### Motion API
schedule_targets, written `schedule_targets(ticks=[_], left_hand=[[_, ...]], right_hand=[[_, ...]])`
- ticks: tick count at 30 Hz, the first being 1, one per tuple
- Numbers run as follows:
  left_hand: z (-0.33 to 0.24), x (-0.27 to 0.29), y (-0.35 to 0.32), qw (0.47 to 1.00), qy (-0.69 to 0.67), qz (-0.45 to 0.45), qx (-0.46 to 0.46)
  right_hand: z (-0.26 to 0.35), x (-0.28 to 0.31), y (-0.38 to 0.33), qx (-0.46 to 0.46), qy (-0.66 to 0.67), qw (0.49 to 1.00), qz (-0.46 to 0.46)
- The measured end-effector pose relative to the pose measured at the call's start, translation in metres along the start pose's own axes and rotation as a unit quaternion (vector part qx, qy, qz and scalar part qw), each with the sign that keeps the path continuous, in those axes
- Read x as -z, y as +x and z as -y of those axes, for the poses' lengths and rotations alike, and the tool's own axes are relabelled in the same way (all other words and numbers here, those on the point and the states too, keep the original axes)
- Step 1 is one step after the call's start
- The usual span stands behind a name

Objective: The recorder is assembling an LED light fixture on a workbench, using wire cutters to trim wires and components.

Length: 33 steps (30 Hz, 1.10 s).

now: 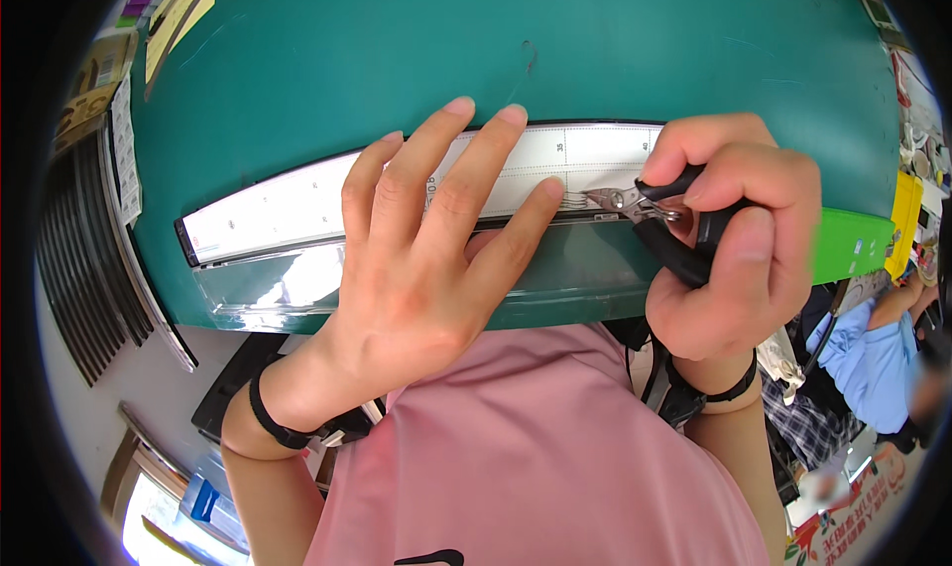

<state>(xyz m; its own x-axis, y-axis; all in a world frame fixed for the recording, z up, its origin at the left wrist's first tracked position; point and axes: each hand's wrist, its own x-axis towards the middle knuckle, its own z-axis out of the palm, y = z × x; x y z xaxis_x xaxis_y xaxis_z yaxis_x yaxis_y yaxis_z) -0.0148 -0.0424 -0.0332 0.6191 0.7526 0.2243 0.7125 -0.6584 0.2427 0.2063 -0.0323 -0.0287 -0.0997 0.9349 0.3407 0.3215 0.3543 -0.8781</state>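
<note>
At the white strip (297, 204) — right hand (736, 244) grips pliers (623, 201).

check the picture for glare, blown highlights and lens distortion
Head view: white glare on the clear cover, left of the left hand; head view: lower-left window burnt out, white strip bowed by the fisheye, corners black.

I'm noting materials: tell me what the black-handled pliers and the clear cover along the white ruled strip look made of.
Black-handled pliers: the gray head appears metal, with bright glints; the smooth grips could be plastic or rubber. Clear cover: probably glossy plastic; green tabletop shows through, with white reflections.
</note>
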Motion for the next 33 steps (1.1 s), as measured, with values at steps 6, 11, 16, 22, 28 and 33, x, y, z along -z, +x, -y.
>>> schedule_targets(ticks=[6, 11, 16, 22, 28, 33], left_hand=[[-0.0021, -0.0026, 0.0019, 1.000, 0.002, -0.005, 0.002], [-0.0026, -0.0028, 0.0014, 1.000, 0.000, -0.005, 0.004], [-0.0029, -0.0026, 0.0005, 1.000, 0.003, -0.003, 0.001], [-0.0038, -0.0016, 0.0015, 1.000, 0.006, 0.003, 0.002], [-0.0047, -0.0028, 0.0000, 1.000, 0.019, 0.002, -0.004], [-0.0022, -0.0053, -0.0025, 1.000, -0.002, -0.026, -0.007]], right_hand=[[0.0022, 0.0001, 0.0008, -0.010, -0.016, 1.000, -0.023], [0.0022, -0.0012, 0.0018, -0.012, -0.012, 1.000, -0.026], [0.0007, -0.0002, 0.0010, 0.004, -0.011, 1.000, -0.021], [0.0030, 0.0012, 0.0017, 0.010, -0.027, 1.000, -0.002], [0.0004, -0.0022, 0.0013, 0.062, -0.022, 0.998, 0.025], [0.0025, -0.0011, 0.0023, 0.070, -0.020, 0.997, 0.040]])
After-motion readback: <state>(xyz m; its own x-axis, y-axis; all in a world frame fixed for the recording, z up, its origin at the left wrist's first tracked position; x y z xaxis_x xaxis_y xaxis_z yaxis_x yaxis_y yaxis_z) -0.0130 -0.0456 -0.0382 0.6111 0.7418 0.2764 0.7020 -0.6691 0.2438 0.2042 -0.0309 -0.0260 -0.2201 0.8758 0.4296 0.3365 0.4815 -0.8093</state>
